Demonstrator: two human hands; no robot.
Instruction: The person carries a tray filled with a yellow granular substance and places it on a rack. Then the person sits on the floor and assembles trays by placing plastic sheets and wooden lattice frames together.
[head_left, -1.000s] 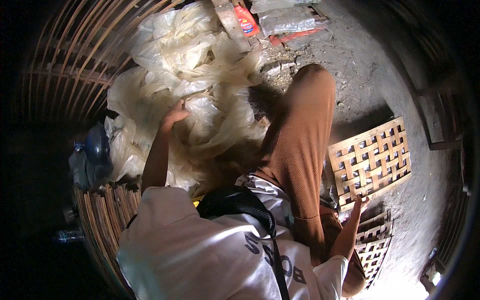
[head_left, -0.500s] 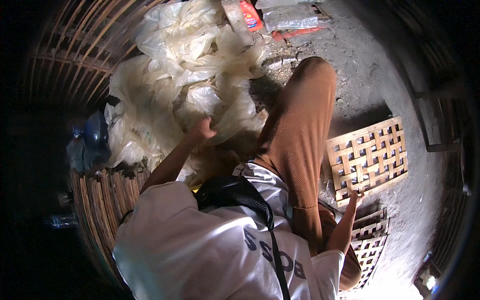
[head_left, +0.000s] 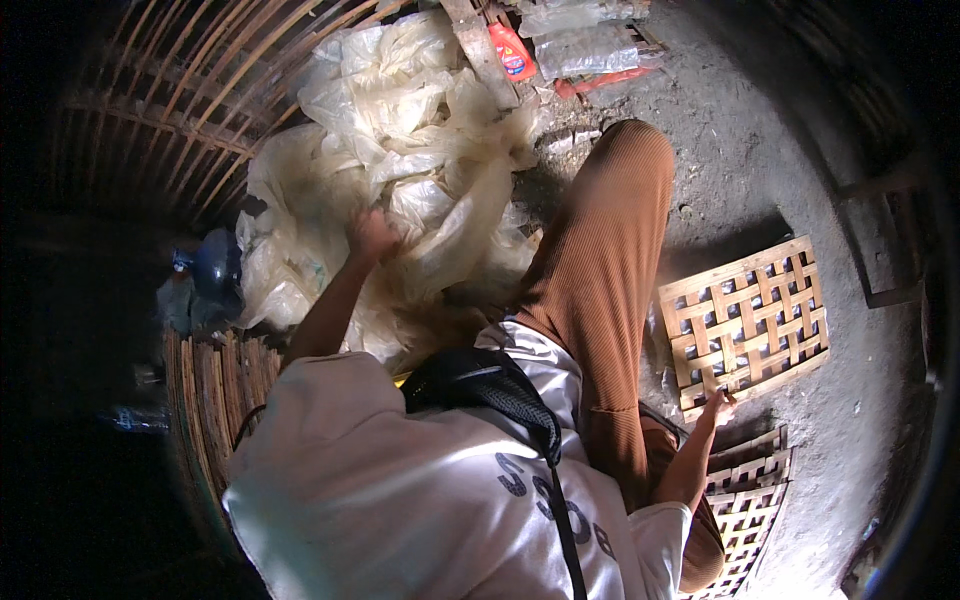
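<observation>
Plastic sheeting (head_left: 400,170) is being gripped by left hand (head_left: 372,236); tearing risked. Right hand (head_left: 718,405), fingers indiscernible, is being braced beside woven lattice panel (head_left: 745,322).

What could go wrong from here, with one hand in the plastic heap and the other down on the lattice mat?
The left hand is buried in the loose plastic sheets; pulling could drag the whole tangled pile. The right hand leans on the edge of the woven bamboo mat, which might slip on the dusty ground. Bottles lie close behind the pile and could get knocked.
</observation>
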